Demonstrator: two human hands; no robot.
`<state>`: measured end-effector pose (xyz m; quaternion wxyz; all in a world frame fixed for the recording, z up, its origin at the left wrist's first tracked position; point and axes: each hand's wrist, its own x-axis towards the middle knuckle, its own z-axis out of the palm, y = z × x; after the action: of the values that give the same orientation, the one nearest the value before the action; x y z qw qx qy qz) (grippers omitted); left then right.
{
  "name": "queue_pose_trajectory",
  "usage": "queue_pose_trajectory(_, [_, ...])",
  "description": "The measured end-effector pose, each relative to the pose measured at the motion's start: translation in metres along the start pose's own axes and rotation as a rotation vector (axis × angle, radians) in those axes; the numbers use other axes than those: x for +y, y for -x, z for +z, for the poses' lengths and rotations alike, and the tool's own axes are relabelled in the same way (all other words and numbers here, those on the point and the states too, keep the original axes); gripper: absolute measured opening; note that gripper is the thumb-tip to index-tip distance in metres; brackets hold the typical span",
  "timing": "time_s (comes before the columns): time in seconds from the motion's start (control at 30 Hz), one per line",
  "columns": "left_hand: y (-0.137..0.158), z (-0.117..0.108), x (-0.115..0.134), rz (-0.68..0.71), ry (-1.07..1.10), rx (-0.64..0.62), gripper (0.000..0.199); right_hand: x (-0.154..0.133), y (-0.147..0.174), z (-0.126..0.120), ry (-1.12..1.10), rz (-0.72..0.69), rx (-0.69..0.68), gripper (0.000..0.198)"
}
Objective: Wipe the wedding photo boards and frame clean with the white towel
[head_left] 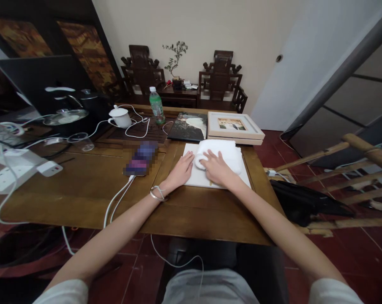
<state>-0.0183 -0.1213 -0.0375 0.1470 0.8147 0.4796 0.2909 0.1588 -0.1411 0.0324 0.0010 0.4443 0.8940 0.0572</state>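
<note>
Behind a brown wooden bench (197, 211), a cream wall (210, 21) and dark carved wooden chairs (221, 78) are shown in the head view. Under the right hand (214, 167), a soft white layered bundle (230, 153) is pressed from above, fingers spread and thumb by its rolled edge; nothing is clenched. By the left hand (183, 169), laid flat and released, the near-left side of the bundle is met. Beneath both, a thin white rectangular board (199, 180) is seen. Beyond the right hand, a pale box-framed picture (233, 126) is set. Folding is judged well advanced, the bundle being compact; whether layers are left unfolded cannot be told.
</note>
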Motion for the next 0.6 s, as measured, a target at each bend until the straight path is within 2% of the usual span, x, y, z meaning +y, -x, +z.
queue_pose_trajectory(0.17, [0.0,0.002,-0.001,0.013,-0.012,0.021,0.044,-0.031,0.04,0.001,-0.012,-0.042,-0.03,0.045])
queue_pose_trajectory(0.37, [-0.001,0.003,-0.001,0.013,-0.031,0.022,0.044,-0.061,0.088,-0.011,-0.123,-0.116,-0.068,0.035])
queue_pose_trajectory(0.47, [-0.001,0.003,-0.001,0.014,-0.023,0.022,0.044,-0.059,0.087,-0.015,-0.148,-0.119,-0.085,0.036])
queue_pose_trajectory(0.6, [-0.001,0.001,0.0,0.0,-0.014,0.015,0.045,-0.038,0.064,-0.012,-0.16,-0.076,-0.052,0.045])
